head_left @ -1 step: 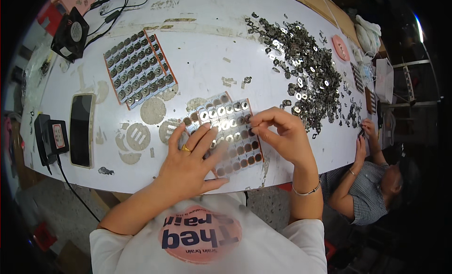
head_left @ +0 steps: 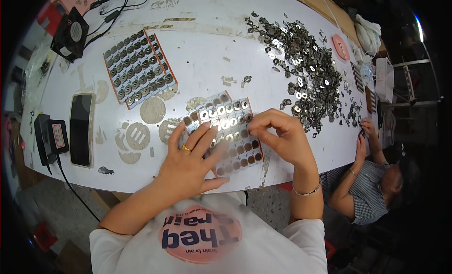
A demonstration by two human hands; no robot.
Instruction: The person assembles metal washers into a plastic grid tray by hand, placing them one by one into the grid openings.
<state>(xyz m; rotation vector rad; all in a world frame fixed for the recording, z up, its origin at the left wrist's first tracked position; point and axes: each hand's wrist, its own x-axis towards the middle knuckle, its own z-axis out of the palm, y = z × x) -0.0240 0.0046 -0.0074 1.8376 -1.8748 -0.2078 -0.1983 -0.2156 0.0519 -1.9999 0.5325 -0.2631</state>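
Note:
Under my hands lies a panel of small round boards with orange edge strips, overlapping another similar panel. Shiny metal clips with pale oblong openings sit on its upper rows; the lower rows show bare dark discs. My left hand, wearing a gold ring, rests flat with fingers spread over the panel's left part. At the right edge, the thumb and forefinger of my right hand are pinched together over a row's end. Whatever is between them is hidden.
Loose metal clips form a large heap at the right. A filled panel lies at the upper left, near a black fan. A phone and black power adapter sit left. Another person works at the right.
My right fingertips have shifted slightly left and down, leaving the end disc of the second row more in view. My left hand stays in place.

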